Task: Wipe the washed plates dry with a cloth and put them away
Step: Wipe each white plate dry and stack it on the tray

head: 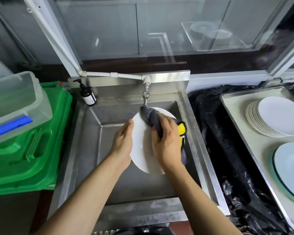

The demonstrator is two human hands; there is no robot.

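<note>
A white plate (142, 143) is held tilted over the steel sink (98, 150). My left hand (121, 145) grips its left rim, thumb on the face. My right hand (166, 141) grips a dark grey cloth with a yellow patch (151, 117) and presses it on the plate's right half. On the right, a metal tray (236, 119) carries a stack of several white plates (278, 117) and pale blue plates (290, 168) nearer to me.
A tap (145, 95) hangs just above the plate's far rim. A brown soap bottle (87, 94) stands at the sink's back left corner. A green bin (29, 146) with a clear plastic box (12, 102) on it stands left. Black plastic sheeting (224, 150) lies between sink and tray.
</note>
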